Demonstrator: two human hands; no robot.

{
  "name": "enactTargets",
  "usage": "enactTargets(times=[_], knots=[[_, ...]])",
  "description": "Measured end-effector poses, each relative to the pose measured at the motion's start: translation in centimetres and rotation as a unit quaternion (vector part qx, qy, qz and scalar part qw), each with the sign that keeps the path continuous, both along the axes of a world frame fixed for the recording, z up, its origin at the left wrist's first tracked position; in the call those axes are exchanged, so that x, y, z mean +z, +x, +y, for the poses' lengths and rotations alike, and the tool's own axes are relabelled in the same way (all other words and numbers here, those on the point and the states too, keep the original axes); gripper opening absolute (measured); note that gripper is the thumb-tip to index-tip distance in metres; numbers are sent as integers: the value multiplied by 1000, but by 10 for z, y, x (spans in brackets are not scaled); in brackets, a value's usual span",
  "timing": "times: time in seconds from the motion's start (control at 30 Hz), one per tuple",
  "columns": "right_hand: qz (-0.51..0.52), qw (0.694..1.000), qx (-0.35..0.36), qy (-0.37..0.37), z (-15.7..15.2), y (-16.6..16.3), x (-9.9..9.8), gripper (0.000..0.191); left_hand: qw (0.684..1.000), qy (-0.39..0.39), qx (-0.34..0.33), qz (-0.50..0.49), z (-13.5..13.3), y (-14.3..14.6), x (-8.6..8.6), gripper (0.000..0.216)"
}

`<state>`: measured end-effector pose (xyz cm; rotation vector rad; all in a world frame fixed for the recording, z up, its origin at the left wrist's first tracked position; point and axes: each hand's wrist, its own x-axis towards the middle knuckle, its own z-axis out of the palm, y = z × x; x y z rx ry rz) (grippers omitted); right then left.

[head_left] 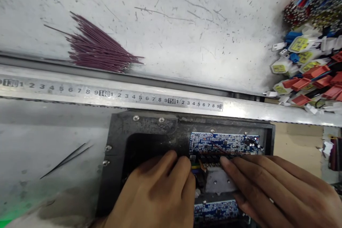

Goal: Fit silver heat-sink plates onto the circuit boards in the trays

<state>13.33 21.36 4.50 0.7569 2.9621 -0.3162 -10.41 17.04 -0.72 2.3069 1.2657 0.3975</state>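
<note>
A black fixture (149,128) lies at the near edge of the bench and holds a blue circuit board (213,142). My left hand (157,196) rests on the fixture with its fingers curled, fingertips at a small yellow-and-black part (199,174) by the board's lower edge. My right hand (278,188) lies flat with its fingers stretched out and together, fingertips touching the row of black components (211,158) on the board. A second blue board strip (213,210) shows between my hands. What my left fingers pinch, if anything, is hidden.
A metal rail with a measuring tape (112,94) crosses the bench behind the fixture. A bundle of purple wires (98,48) lies beyond it at left. Connectors and wire harnesses (310,60) pile at right. Black tweezers (66,158) lie left of the fixture.
</note>
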Motion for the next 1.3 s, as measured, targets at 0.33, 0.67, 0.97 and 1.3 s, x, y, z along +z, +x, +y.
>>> enactTargets(times=[0.33,0.67,0.97,1.3], knots=[[3,1000,19,-20,7,-1,1,36,1000,-6,-2,0,-3,-2,-1,33],[24,1000,-8,-9,6,-5,-3,33,1000,-6,-4,-8,-5,-4,1,29],[11,997,-62,-39,3,-5,0,40,998,37,-1,44,-4,1,9,36],[108,972,-204,-50,-24,56,-3,45,981,77,-116,133,2,-3,7,69]])
